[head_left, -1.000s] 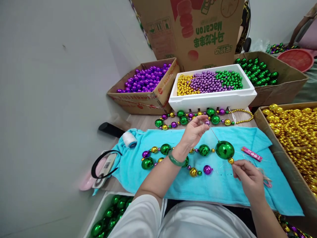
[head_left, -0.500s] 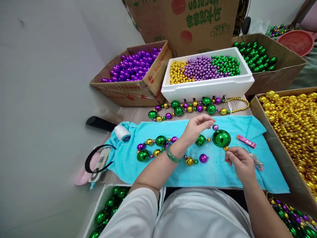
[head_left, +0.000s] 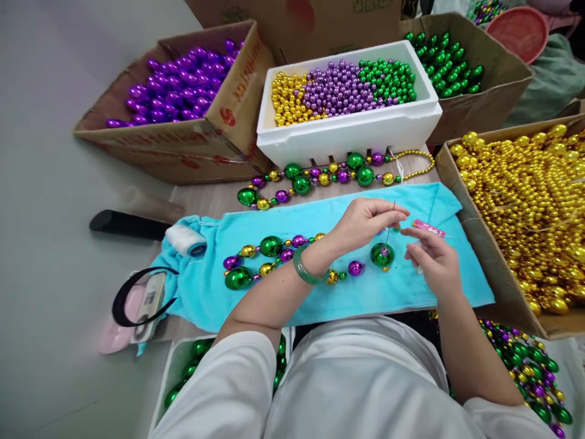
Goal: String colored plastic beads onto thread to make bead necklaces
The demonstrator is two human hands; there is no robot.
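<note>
My left hand (head_left: 368,222) pinches a thin needle (head_left: 390,222) upright between thumb and fingertips. Below it, on the thread, is a large shiny green bead (head_left: 378,261) with a small purple bead (head_left: 384,250) on top and a bit of gold under it. To the right is my right hand (head_left: 434,262), index finger stretched out and thumb apart. A small green bead (head_left: 397,227) shows by its index fingertip; whether they touch I cannot tell. A strand of green, purple and gold beads (head_left: 271,246) lies on the turquoise towel (head_left: 292,311), partly behind my left forearm.
Behind stand a white foam box (head_left: 347,131) of small beads and a carton of purple beads (head_left: 183,85). A finished-looking necklace (head_left: 300,184) lies before them. Gold beads fill a box (head_left: 525,201) at right. A thread spool (head_left: 185,241) and a pink packet (head_left: 428,228) rest on the towel.
The view has shifted, so the scene sits higher and further left. The large green bead has come down toward the towel, and my right hand has let go of the gold end beneath it.
</note>
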